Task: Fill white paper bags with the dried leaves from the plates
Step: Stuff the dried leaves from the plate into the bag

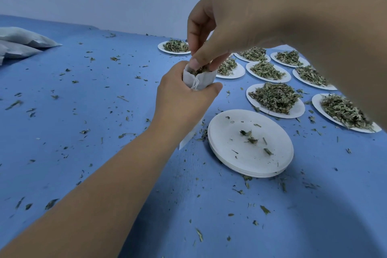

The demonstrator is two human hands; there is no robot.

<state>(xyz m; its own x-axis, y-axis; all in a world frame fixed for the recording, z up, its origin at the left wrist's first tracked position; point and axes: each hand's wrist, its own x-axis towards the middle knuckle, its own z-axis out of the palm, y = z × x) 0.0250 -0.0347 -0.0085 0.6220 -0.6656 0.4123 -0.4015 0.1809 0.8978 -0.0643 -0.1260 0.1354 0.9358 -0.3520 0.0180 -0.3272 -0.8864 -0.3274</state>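
My left hand grips a white paper bag by its upper part, mouth up, above the blue table. My right hand reaches down from above and pinches dried leaves at the bag's open mouth. A thin white string hangs at the bag's front. The bag's lower end sticks out below my left wrist. Several white plates heaped with dried leaves lie at the right.
A stack of nearly empty white plates lies in front of my left hand. Filled white bags lie at the far left. Loose leaf bits are scattered over the blue table. A pale wall runs behind.
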